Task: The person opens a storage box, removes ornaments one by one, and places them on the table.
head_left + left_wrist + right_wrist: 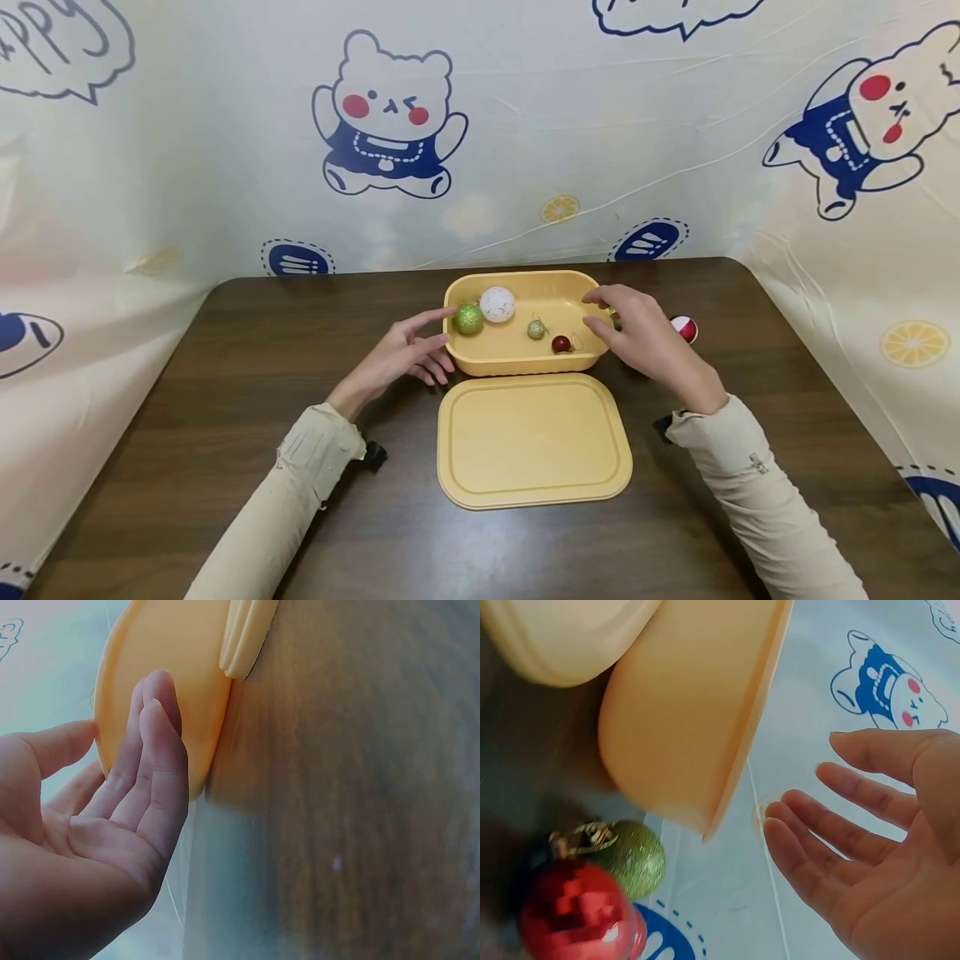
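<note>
A yellow plastic box (pixel 525 365) holds a glittery green ball ornament (pixel 468 320), a white speckled ball (pixel 497 305), a small gold ball (pixel 536 329) and a small dark red ball (pixel 562 344). At the box's left end is my left hand (pixel 408 346), fingers extended and loosely bent; in the left wrist view a fingertip meets the rim. My right hand (pixel 641 329) hovers by the right end, holding nothing, its fingers spread and relaxed in the right wrist view. Beyond it lie a red ornament (pixel 574 911) and a green ball (pixel 636 861), partly hidden in the head view.
A flat yellow lid (pixel 534 442) lies directly in front of the box on the dark wooden table (pixel 360 517). Behind the table hangs a pale printed curtain (pixel 517 125) with cartoon bears.
</note>
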The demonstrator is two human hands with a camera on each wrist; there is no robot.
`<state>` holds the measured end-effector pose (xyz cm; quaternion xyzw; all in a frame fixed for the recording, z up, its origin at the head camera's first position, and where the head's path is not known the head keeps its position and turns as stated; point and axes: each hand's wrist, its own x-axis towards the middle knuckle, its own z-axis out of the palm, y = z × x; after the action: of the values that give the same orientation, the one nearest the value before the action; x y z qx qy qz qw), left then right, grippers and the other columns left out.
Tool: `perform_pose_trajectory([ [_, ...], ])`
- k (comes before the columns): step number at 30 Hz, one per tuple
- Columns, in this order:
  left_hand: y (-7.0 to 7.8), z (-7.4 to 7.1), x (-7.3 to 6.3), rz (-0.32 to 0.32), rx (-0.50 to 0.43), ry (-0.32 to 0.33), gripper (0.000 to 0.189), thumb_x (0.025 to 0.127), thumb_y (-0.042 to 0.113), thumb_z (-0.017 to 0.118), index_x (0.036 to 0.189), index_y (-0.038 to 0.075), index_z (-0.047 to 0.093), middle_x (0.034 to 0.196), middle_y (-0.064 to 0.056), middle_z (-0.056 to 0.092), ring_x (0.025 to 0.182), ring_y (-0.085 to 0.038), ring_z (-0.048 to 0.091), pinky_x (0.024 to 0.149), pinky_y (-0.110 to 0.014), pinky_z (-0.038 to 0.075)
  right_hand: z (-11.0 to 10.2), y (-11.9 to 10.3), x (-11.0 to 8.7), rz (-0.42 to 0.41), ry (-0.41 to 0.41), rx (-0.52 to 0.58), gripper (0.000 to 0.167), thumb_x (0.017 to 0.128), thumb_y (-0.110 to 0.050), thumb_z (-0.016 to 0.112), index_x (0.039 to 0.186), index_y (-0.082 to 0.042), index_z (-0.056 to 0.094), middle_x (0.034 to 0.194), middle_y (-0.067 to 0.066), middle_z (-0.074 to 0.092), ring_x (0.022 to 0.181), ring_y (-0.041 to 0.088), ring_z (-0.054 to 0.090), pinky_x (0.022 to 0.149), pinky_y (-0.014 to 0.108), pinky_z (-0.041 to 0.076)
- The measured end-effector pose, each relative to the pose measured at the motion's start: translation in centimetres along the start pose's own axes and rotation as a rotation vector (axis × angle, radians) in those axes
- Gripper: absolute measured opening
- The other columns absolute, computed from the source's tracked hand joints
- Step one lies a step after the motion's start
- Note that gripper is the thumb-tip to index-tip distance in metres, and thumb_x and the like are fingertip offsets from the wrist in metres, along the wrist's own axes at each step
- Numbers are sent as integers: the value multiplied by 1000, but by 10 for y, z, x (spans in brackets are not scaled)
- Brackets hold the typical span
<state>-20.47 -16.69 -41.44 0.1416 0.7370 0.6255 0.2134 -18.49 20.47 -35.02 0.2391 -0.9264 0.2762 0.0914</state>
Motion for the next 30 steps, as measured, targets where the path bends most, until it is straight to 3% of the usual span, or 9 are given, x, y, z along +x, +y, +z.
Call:
perform_pose_trajectory([
  [8,1,-1,-1,-12,-1,9,54,102,31,58,153,27,39,87,-24,71,70,-32,71,63,-45,61,16,-11,23,-11,-47,54,32,96,-15,67,124,1,63,122,17,64,108,30,62,91,48,54],
  [20,2,0,-1,-14,-13,4,53,103,28,57,153,26,40,87,-23,71,69,-31,71,62,-46,60,50,-29,59,-64,-91,41,36,95,-14,68,127,1,61,125,18,64,111,35,61,92,47,52],
  [30,4,0,-2,-13,-7,0,52,104,28,56,153,26,39,87,-23,71,70,-31,71,63,-46,61,79,-38,77,-64,-116,48,47,94,-14,69,138,-2,54,141,20,52,134,38,43,113,51,34],
])
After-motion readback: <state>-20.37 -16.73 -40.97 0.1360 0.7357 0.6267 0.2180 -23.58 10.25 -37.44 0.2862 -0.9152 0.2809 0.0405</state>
